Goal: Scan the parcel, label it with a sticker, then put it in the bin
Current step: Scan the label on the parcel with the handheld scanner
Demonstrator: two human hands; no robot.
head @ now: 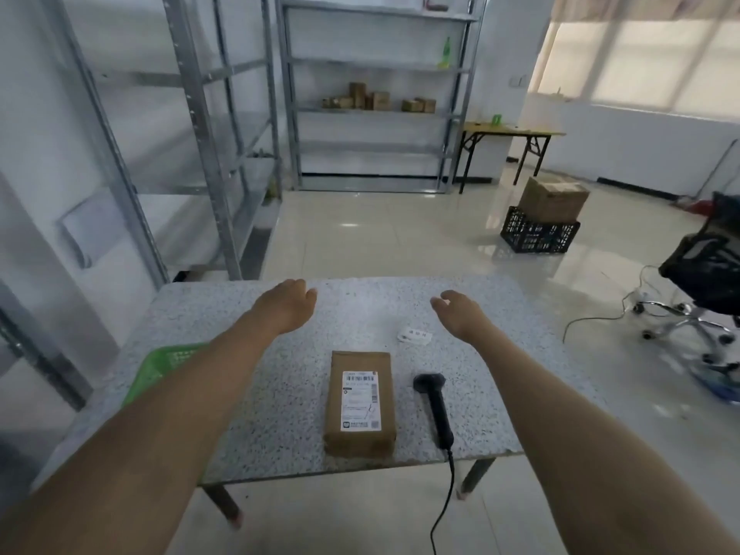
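Note:
A brown cardboard parcel (359, 402) with a white shipping label on top lies near the front edge of the speckled grey table (224, 394). To its right rests a black handheld scanner (434, 406), its cable hanging off the table. Small white stickers (414, 335) lie further back, right of centre. A green bin (168, 366) sits at the table's left edge, partly hidden by my left forearm. My left hand (286, 304) and my right hand (456, 312) hover over the far part of the table, both holding nothing, fingers loosely apart.
Metal shelving (376, 94) stands behind the table, with small cartons on one shelf. A cardboard box on a black crate (538, 234) sits on the floor to the right. An office chair (704, 274) stands at the far right, beside a loose cable.

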